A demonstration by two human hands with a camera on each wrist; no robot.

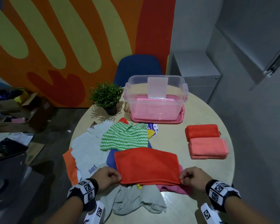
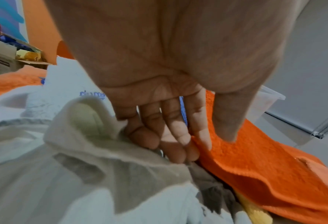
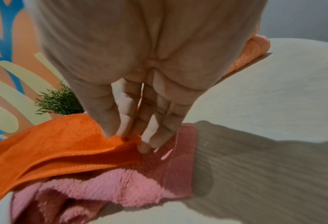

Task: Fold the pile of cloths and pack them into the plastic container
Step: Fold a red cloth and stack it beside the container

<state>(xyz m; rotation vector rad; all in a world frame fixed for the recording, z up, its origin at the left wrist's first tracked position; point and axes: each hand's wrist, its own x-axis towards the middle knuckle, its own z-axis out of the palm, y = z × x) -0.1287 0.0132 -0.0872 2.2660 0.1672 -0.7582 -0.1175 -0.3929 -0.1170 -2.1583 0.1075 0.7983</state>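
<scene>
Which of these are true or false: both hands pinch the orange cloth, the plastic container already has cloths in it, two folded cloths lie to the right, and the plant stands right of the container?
1. Both hands pinch the orange cloth. True: left hand and right hand each pinch a near corner.
2. The plastic container holds cloths. False: none visible inside.
3. Two folded cloths lie on the right of the table. True.
4. The plant stands right of the container. False: it stands left.

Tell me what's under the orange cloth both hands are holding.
Under the orange cloth a pink cloth, a grey cloth, a yellow scrap and a blue cloth stick out; the rest is covered.
</scene>
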